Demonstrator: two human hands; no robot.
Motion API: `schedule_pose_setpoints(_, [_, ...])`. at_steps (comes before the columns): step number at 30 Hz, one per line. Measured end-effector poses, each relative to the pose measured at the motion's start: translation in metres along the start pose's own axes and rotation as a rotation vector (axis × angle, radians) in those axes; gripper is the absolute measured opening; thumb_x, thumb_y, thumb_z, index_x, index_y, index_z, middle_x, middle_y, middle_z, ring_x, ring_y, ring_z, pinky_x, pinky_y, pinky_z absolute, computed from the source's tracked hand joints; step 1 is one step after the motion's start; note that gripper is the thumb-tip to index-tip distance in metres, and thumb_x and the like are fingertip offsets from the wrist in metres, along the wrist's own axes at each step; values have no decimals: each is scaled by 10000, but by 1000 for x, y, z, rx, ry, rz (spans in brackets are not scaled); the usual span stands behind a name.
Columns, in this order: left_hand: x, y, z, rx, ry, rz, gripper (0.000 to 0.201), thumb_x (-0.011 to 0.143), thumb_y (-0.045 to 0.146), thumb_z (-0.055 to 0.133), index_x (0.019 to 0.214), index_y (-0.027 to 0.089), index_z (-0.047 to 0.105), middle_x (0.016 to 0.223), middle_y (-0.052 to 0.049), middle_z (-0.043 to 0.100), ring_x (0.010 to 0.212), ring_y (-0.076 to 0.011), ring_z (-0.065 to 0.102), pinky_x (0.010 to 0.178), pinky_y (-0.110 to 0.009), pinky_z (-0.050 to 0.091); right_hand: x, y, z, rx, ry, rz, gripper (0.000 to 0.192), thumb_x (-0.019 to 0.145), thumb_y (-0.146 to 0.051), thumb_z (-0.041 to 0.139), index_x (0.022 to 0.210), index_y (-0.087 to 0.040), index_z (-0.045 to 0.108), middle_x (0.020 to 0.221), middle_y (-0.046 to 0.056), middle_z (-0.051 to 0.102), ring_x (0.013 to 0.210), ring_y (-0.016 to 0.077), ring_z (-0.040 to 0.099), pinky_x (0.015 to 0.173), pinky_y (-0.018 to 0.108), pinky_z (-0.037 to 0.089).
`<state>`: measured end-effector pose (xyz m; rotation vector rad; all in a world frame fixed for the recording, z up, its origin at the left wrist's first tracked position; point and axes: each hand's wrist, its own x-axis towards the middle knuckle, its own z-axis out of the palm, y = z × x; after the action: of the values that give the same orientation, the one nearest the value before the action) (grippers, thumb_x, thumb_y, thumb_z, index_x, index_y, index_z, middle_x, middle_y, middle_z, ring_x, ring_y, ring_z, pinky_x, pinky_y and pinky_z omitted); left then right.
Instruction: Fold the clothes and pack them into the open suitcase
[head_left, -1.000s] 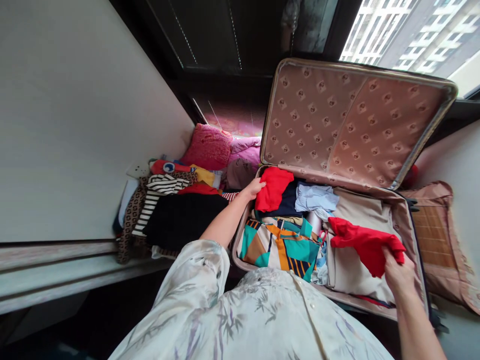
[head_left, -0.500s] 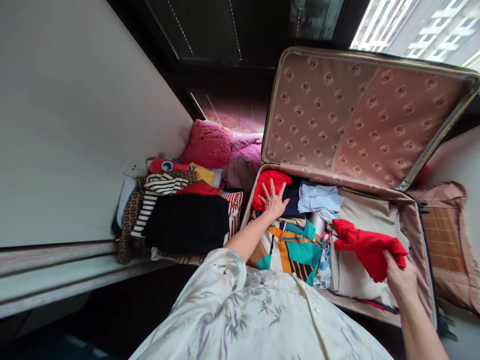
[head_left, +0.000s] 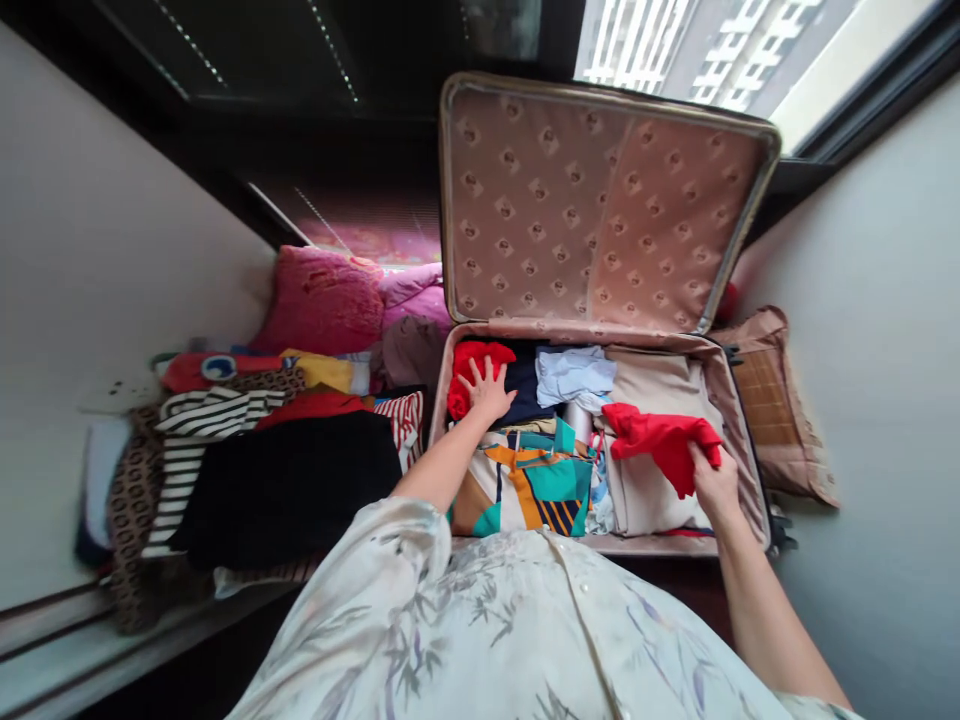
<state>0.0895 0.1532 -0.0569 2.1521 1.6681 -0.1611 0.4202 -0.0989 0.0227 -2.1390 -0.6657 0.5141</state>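
Note:
An open suitcase (head_left: 596, 545) packed with clothes lies in front of me. My left hand (head_left: 489, 392) is spread flat on a bunched red garment (head_left: 463, 362) in its back left corner. Dark navy clothing (head_left: 527, 385) lies beside those fingers. Above the beige folded clothes (head_left: 637, 500) on the right side, my right hand (head_left: 714, 480) grips one end of a red cloth (head_left: 660, 437), whose other end droops leftward. A patterned teal and orange garment (head_left: 536, 480) fills the front left. Between the sides sit a light blue cloth (head_left: 576, 378) and a partly covered pale cylinder (head_left: 576, 420).
The suitcase lid (head_left: 555, 200) stands raised against the dark window frame. Left of the case are a black folded garment (head_left: 292, 490), striped clothes (head_left: 176, 470) and a pink fluffy pillow (head_left: 322, 300). A brown cushion (head_left: 772, 410) lies to the right, by the wall.
The view has turned right, so everything sits further left in it. My left hand stays spread on the red garment, and my right hand still holds the red cloth over the beige clothes.

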Motion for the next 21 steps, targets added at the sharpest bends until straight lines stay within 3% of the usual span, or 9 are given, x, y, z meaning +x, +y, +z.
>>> schedule_pose_setpoints(2, [-19,19,-12,-70,30,122,803,932,502,616,1622,185,356,1739,-165,53,1569,-490,-66,1182,-776,55,-6,-17,-5,62,-33,7,438,751,-614,651,819,-183,617,678,25,636,618,189,584,582,321,518])
schedule_pose_setpoints(4, [-52,47,-19,-241,5,336,899,884,566,677,1626,193,335,1729,-182,117,1580,-467,26,1204,-734,137,-20,-42,-8,99,-108,-80,392,795,-566,654,875,-182,649,745,37,677,673,195,612,633,313,530])
schedule_pose_setpoints(7, [-111,90,-16,-590,-52,724,1141,736,610,815,1642,180,271,1683,-221,255,1564,-422,203,1243,-610,228,-53,-86,-5,109,-312,-285,285,848,-458,634,938,-194,689,825,39,717,729,185,635,689,285,528])
schedule_pose_setpoints(9, [-141,108,-9,-837,-90,846,1074,741,520,827,1618,164,317,1594,-224,418,1463,-367,424,1196,-519,369,-77,-111,0,95,-470,-390,215,858,-382,612,937,-202,700,821,28,726,714,169,634,669,259,508])
schedule_pose_setpoints(12, [-160,109,-2,-1063,-203,772,492,826,351,689,1265,130,673,1163,-134,715,1035,-263,680,932,-404,554,-94,-132,4,56,-602,-504,171,858,-300,577,920,-203,703,804,12,725,705,151,632,659,240,476])
schedule_pose_setpoints(14, [-160,94,-7,-1080,-311,673,206,800,291,635,873,122,726,826,-51,702,768,-191,646,751,-325,547,-90,-137,2,37,-610,-552,158,852,-279,573,896,-195,699,764,0,702,690,141,610,654,235,453])
schedule_pose_setpoints(16, [-157,73,-20,-1050,-444,562,154,734,272,659,665,134,654,631,7,609,601,-133,561,610,-256,482,-78,-139,-3,50,-595,-575,132,842,-298,611,826,-187,681,702,-16,651,659,127,560,629,230,423])
schedule_pose_setpoints(18, [-155,49,-40,-1045,-585,446,154,667,269,729,638,136,656,582,21,596,533,-118,540,542,-228,440,-64,-144,-7,110,-578,-559,191,834,-357,678,751,-186,654,664,-27,601,644,116,514,612,228,403])
schedule_pose_setpoints(21, [-162,20,-68,-1273,-701,250,292,608,336,858,792,134,755,757,-57,740,688,-235,698,637,-303,546,-51,-156,-9,306,-584,-451,281,805,-459,768,794,-191,684,721,-21,632,701,131,551,648,239,445])
